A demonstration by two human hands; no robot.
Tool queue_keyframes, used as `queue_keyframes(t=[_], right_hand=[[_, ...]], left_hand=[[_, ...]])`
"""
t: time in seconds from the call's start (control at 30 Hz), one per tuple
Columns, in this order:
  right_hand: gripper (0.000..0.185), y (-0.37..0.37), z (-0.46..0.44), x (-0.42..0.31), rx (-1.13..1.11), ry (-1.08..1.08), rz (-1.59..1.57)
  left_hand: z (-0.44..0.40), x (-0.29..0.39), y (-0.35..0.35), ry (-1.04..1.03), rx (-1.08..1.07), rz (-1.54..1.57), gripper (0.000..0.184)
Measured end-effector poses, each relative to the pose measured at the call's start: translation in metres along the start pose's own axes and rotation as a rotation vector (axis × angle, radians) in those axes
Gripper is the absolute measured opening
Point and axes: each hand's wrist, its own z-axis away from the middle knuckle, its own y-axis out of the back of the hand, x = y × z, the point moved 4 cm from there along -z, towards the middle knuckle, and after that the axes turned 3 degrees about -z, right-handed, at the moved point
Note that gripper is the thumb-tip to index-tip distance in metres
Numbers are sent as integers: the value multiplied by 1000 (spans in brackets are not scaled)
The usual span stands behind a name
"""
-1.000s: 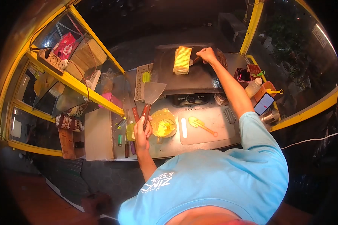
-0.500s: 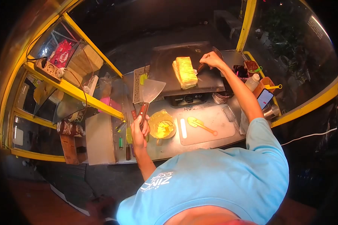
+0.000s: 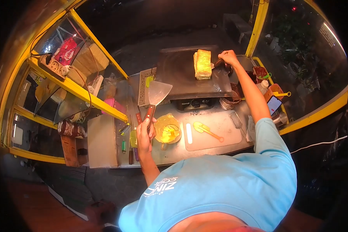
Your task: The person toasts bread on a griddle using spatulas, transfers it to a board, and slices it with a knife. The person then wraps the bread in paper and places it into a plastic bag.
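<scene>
Just shifted the toasted bread (image 3: 203, 64) rightward and back from the near edge of the griddle (image 3: 178, 81), so apparently still being positioned there; gripping a dark handle (image 3: 219, 62) beside it with curled right hand (image 3: 229, 58), and a scraper (image 3: 159, 92) in the closed left hand (image 3: 145, 136)

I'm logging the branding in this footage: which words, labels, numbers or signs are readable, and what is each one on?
"Rinnai": on the front of the stove.
"ZIN", with further letters lost in the folds: on the blue shirt.
Too small or blurred to read: the phone screen, the red packet and the pale lettering at upper right.
I can make out no numbers.
</scene>
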Motion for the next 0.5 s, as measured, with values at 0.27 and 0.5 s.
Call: queue_keyframes(t=[0.27,0.5], right_hand=[[21,-62,-21,-16,70,48,29],[20,-108,-4,-37,-37,134,0]], left_hand=[[5,-2,5,6,60,-50,34],[5,-5,1,0,65,-66,35]])
